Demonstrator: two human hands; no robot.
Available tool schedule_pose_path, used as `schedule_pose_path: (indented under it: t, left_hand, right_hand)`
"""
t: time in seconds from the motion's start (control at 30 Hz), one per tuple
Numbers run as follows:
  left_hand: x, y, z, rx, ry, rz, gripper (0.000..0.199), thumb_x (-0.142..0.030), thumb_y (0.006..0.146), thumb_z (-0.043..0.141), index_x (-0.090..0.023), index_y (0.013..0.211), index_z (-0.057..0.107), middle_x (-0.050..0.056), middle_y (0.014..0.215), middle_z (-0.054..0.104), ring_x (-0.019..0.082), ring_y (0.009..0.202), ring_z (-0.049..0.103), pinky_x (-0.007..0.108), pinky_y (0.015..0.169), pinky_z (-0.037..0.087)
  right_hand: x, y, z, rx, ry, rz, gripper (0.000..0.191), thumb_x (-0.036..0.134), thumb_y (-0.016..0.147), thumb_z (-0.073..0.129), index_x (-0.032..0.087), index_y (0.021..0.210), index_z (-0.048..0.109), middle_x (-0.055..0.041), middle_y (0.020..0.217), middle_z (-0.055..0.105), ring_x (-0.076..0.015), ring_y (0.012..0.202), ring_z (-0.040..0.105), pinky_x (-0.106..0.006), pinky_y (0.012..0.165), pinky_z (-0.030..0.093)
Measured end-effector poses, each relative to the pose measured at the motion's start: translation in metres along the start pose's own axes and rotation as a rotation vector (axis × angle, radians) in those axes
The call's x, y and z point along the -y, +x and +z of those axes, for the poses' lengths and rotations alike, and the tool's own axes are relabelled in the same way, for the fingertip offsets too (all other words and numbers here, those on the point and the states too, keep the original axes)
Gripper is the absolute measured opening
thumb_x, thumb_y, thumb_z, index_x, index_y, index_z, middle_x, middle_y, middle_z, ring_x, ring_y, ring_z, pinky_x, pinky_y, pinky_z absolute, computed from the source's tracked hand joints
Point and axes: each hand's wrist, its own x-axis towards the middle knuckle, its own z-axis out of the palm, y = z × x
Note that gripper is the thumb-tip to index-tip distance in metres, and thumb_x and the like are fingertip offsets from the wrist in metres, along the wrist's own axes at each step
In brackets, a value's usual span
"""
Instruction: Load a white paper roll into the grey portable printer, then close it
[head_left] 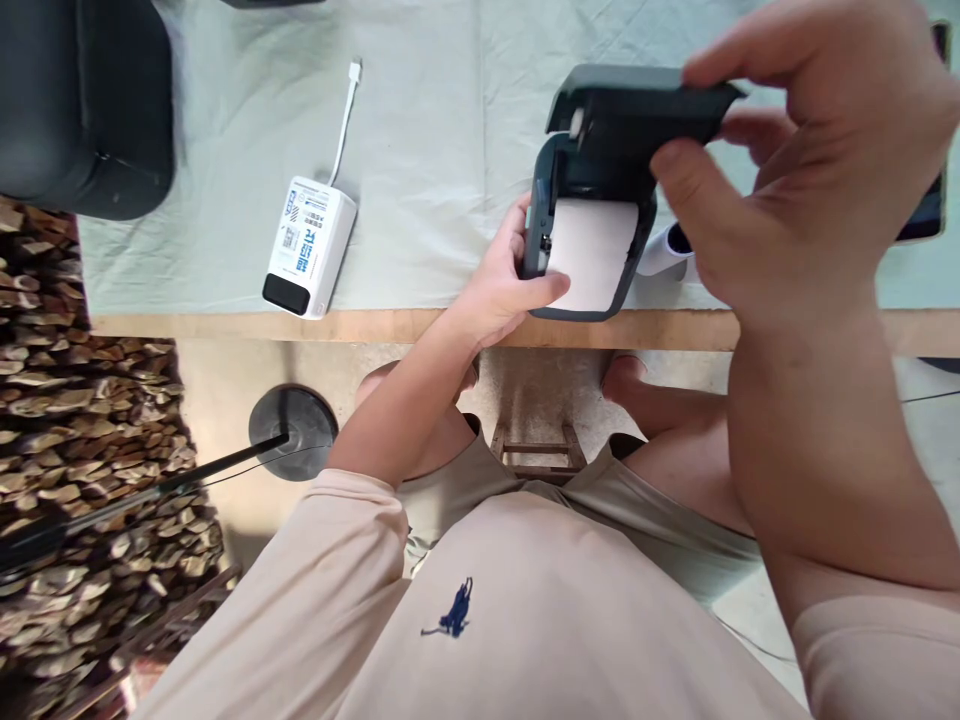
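A dark portable printer (534,240) is tilted above the table's front edge, its lid (637,110) raised. Inside its compartment lies a white paper roll (592,255). My left hand (506,285) grips the printer's left side, with the thumb over the paper. The fingers and thumb of my right hand (795,160) pinch the right end of the raised lid. Just right of the printer, partly hidden behind it and my right hand, is a white cylindrical object (664,252) with a dark centre.
A white power bank (311,250) with a short cable lies left on the cloth-covered table (420,150). A black padded object (82,110) stands at the far left. A dark phone-like device (926,215) is at the right edge. Below are a round stand base (292,430) and stacked wood.
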Motion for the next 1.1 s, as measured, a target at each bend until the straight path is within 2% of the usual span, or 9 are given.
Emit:
schedule_pose_path:
  t: [0.13,0.37,0.47,0.57,0.73,0.83,0.93,1.0,1.1]
  left_hand:
    - [0.002,0.003,-0.001,0.015,0.005,0.055,0.070,-0.014,0.075,0.081,-0.027,0.140,0.060,0.001,0.115,0.076,0.037,0.149,0.074,0.055,0.122,0.065]
    - [0.012,0.011,-0.008,0.058,0.035,0.134,0.068,-0.021,0.073,0.080,-0.029,0.136,0.058,-0.002,0.104,0.070,0.035,0.145,0.075,0.056,0.120,0.065]
    - [0.014,0.013,-0.010,0.083,0.030,0.135,0.075,-0.020,0.069,0.081,-0.029,0.139,0.056,-0.001,0.110,0.071,0.038,0.150,0.071,0.056,0.119,0.064]
    - [0.010,0.010,-0.007,0.087,0.003,0.109,0.083,-0.016,0.064,0.083,-0.030,0.141,0.057,0.000,0.115,0.072,0.039,0.154,0.068,0.054,0.119,0.064]
    - [0.000,-0.003,-0.002,0.023,-0.062,0.014,0.082,-0.011,0.069,0.089,-0.032,0.142,0.061,-0.002,0.116,0.074,0.037,0.154,0.069,0.049,0.121,0.063]
    - [-0.001,-0.005,-0.003,0.044,-0.112,-0.005,0.081,-0.014,0.070,0.095,-0.032,0.142,0.062,-0.001,0.116,0.076,0.036,0.149,0.073,0.047,0.118,0.065]
    - [0.001,-0.003,-0.004,0.065,-0.115,0.022,0.064,-0.031,0.085,0.092,-0.032,0.142,0.062,0.001,0.117,0.077,0.033,0.143,0.077,0.043,0.111,0.069]
    - [0.003,-0.003,-0.002,0.072,-0.083,0.057,0.047,-0.041,0.099,0.080,-0.031,0.141,0.062,0.002,0.120,0.078,0.032,0.141,0.079,0.041,0.107,0.070]
    - [0.003,-0.005,0.003,0.078,-0.046,0.109,0.037,-0.052,0.106,0.073,-0.031,0.135,0.064,0.003,0.123,0.080,0.030,0.143,0.078,0.036,0.105,0.069]
  right_hand:
    - [-0.004,-0.002,0.002,0.060,-0.132,-0.259,0.035,0.033,0.089,0.089,0.038,0.123,0.085,0.0026,0.119,0.080,-0.0258,0.109,0.077,-0.046,0.087,0.066]
    - [-0.009,-0.007,-0.003,0.188,-0.168,-0.232,0.011,0.042,0.102,0.079,0.033,0.105,0.086,0.0029,0.116,0.081,-0.0239,0.107,0.079,-0.052,0.092,0.065]
    - [-0.010,-0.008,-0.004,0.134,-0.173,-0.255,0.018,0.048,0.106,0.075,0.034,0.110,0.085,0.0042,0.120,0.079,-0.0228,0.114,0.077,-0.050,0.097,0.062]
    - [-0.014,-0.007,-0.004,0.111,-0.228,-0.250,0.031,0.051,0.105,0.076,0.037,0.132,0.080,0.0018,0.135,0.076,-0.0256,0.126,0.074,-0.049,0.103,0.061]
    - [-0.023,-0.007,-0.008,0.301,-0.196,-0.201,0.058,0.034,0.092,0.084,0.032,0.149,0.068,-0.0069,0.143,0.076,-0.0309,0.127,0.075,-0.048,0.101,0.065]
    - [-0.028,-0.008,-0.010,0.410,-0.179,-0.133,0.071,0.042,0.092,0.087,0.039,0.157,0.059,-0.0044,0.148,0.073,-0.0312,0.124,0.075,-0.049,0.098,0.066]
    - [-0.027,-0.008,-0.009,0.421,-0.165,-0.083,0.072,0.048,0.091,0.089,0.040,0.156,0.059,-0.0037,0.147,0.073,-0.0306,0.117,0.075,-0.051,0.098,0.064]
    - [-0.022,-0.007,-0.008,0.410,-0.173,-0.095,0.069,0.045,0.090,0.090,0.039,0.153,0.061,-0.0039,0.146,0.074,-0.0309,0.117,0.075,-0.052,0.100,0.064]
    - [-0.011,-0.006,-0.003,0.380,-0.153,-0.097,0.066,0.037,0.087,0.089,0.037,0.148,0.064,-0.0033,0.145,0.075,-0.0310,0.119,0.074,-0.050,0.096,0.064]
